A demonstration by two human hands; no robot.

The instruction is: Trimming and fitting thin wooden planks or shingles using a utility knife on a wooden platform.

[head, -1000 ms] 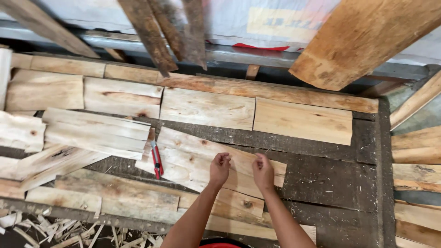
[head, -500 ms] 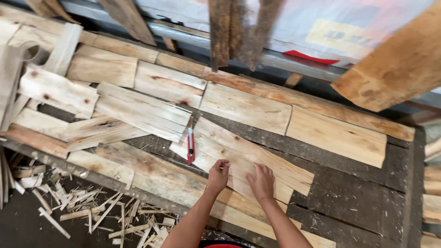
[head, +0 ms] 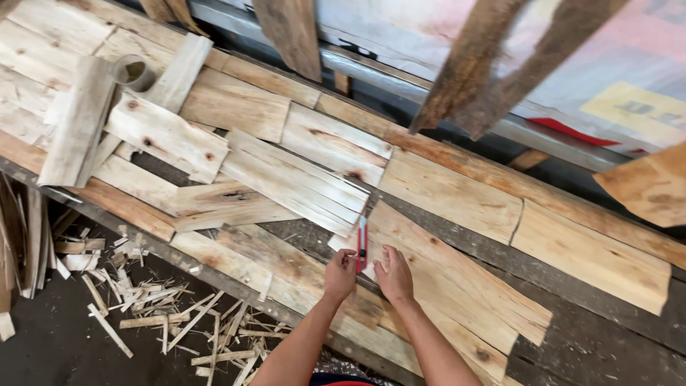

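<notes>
Left hand (head: 340,274) curled loosely at the near end of a red-handled cutter (head: 361,244), fingertips touching it, grip unclear. Right hand (head: 394,274) open and flat on the pale wooden board (head: 457,279) just right of the cutter. Beyond the cutter, stacked planks (head: 296,182) across the counter (head: 614,343). Farther left, a grey tube (head: 133,72).

I see a slim red tool (head: 361,246) lying lengthwise, pointing twelve o'clock, on a pale flat plank (head: 457,286) slanting toward four o'clock.
</notes>
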